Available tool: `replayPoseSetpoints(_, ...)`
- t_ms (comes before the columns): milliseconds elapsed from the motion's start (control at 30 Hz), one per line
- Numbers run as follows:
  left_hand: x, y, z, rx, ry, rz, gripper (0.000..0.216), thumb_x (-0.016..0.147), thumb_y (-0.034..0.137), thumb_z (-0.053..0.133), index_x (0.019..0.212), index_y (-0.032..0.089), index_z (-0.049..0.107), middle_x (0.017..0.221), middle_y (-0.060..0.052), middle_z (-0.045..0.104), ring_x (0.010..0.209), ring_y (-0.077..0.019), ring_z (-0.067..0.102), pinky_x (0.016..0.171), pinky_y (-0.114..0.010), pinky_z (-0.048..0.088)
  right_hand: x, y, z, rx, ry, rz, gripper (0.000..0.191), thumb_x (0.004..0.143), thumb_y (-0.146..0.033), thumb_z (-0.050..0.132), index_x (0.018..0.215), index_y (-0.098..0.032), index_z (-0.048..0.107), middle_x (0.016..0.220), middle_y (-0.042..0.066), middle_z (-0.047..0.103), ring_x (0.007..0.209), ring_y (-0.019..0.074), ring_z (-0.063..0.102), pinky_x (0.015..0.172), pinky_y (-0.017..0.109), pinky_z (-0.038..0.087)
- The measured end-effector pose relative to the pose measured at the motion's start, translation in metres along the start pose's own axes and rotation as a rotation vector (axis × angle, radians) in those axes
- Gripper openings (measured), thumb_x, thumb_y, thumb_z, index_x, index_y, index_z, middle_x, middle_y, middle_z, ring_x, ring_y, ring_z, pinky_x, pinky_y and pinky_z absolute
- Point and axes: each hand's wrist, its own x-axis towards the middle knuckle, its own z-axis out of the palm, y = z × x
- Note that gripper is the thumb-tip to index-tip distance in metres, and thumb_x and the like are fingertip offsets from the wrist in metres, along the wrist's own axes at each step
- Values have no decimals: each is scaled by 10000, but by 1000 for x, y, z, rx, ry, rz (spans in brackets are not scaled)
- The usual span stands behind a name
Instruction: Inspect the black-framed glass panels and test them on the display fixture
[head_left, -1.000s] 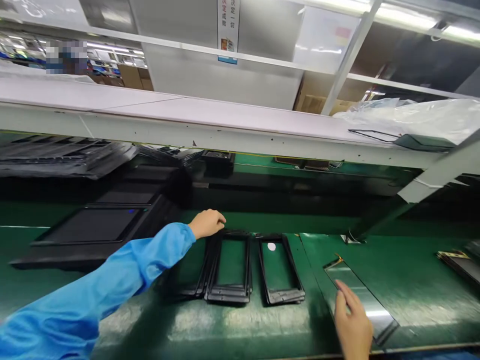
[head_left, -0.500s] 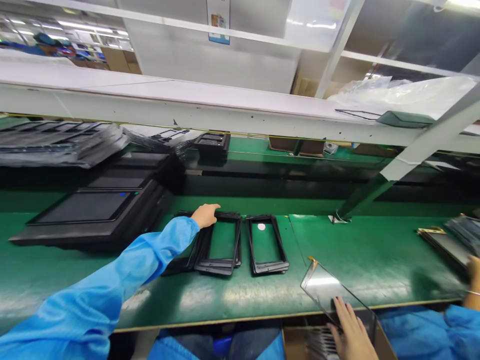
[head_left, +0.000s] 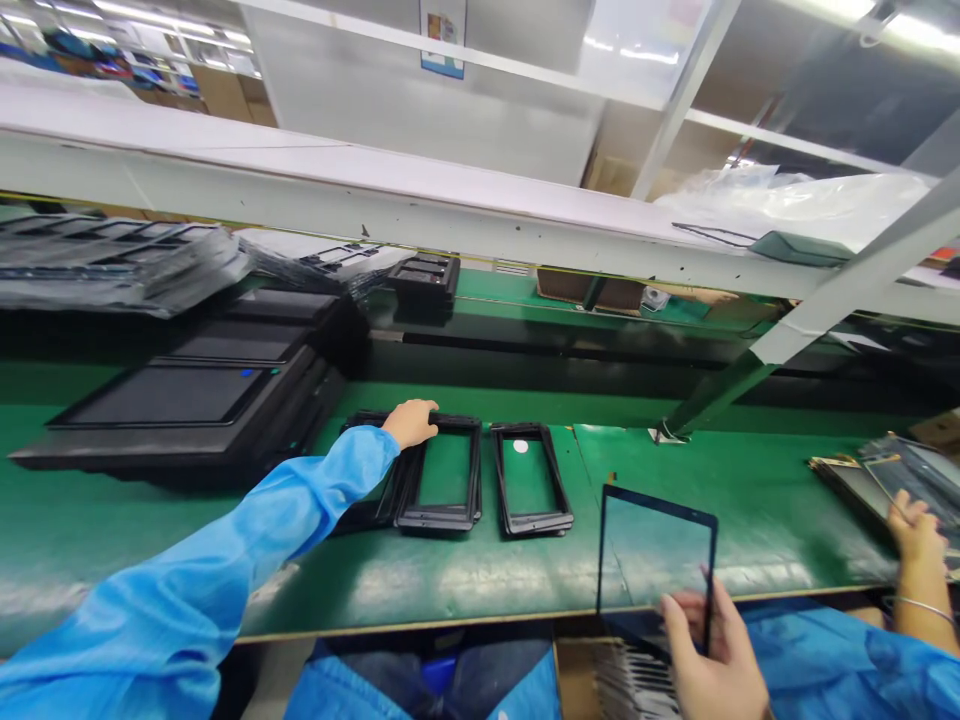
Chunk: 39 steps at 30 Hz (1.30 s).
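At the upper edge of a stack of black rectangular frames (head_left: 439,519), my left hand (head_left: 412,423) is closed, its fingers curled over the top rim. A second small stack of black frames (head_left: 534,526), with a white round spot seen through its opening, lies just to the right. My right hand (head_left: 716,650) pinches a clear touch panel glass (head_left: 656,560) by its lower right side. The glass has a dark border and a small orange flex tab at its top left corner. It is tilted upright over the bench's front edge.
Dark screens (head_left: 165,395) are piled at left, with bagged parts (head_left: 112,265) behind. A slanted post (head_left: 720,390) meets the green bench (head_left: 480,590). Below the front edge sits an open carton (head_left: 581,680) of panels. At right, a co-worker's hand (head_left: 919,540) touches stacked panels.
My right hand has turned the glass panel from lying low and slanted to nearly upright. My left hand has barely moved, its fingers more curled. The co-worker's hand has come further into view.
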Motion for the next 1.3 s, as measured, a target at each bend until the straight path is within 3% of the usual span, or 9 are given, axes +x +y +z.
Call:
replayPoseSetpoints(33,-1,1,0,-6,1,-4,388,1012,354,686,1357,183,640,1387,-126,649,1193,-289,669,1004,-522,578,-3,-13,14,108,70,87,837,852,-677,680,1601,-388,440,995,65,781,819,367,766,835,594,643)
replayPoseSetpoints(133,-4,6,0,-52,-1,-30,393,1009,347,690,1362,182,636,1397,-127,641,1203,-293,664,1005,-524,577,-14,-46,50,396,-50,265,965,746,-600,839,1558,-193,514,897,47,740,692,239,714,634,382,639)
replayPoseSetpoints(233,-7,10,-4,-164,-15,-71,384,1011,343,690,1353,177,638,1369,-125,654,1163,-281,681,973,-504,595,-26,-64,74,586,-218,349,970,752,-508,879,1579,-210,467,869,-9,693,629,173,673,520,265,559)
replayPoseSetpoints(400,-20,12,-23,-485,-37,-91,323,1008,307,696,1291,156,657,1161,-85,721,931,-210,729,804,-391,641,-42,-86,89,706,-315,409,902,778,-430,882,1566,-264,477,855,-46,644,596,128,632,470,204,491)
replayPoseSetpoints(533,-61,18,-40,-789,-9,-2,402,984,187,616,1386,185,641,977,-19,692,813,-146,715,687,-267,629,-46,-105,88,732,-394,431,850,784,-447,880,1530,-267,514,832,-45,636,570,119,597,438,196,459)
replayPoseSetpoints(633,-106,25,-44,-942,15,55,501,942,206,595,1442,218,626,1008,-22,666,862,-144,705,688,-245,627,-45,-117,85,730,-439,440,808,790,-457,874,1504,-266,547,865,-30,645,538,101,551,422,195,438)
replayPoseSetpoints(833,-175,39,-34,-1250,-15,144,452,833,237,763,1284,241,784,881,-30,687,754,-153,651,611,-238,579,-27,-142,66,599,-618,383,635,776,-348,858,1389,-288,702,954,2,647,523,80,484,410,202,379)
replayPoseSetpoints(1067,-195,39,-28,-1100,56,250,381,872,206,739,1227,309,830,900,-41,697,786,-170,648,658,-243,561,6,-155,45,468,-783,311,556,805,-227,780,1351,-324,745,994,11,621,537,57,463,439,191,373)
replayPoseSetpoints(1300,-201,40,-31,-1003,73,344,371,896,174,719,1221,312,832,891,-40,735,804,-171,657,694,-241,516,5,-150,45,458,-820,293,556,807,-274,789,1354,-358,737,1000,12,617,536,64,476,430,185,399)
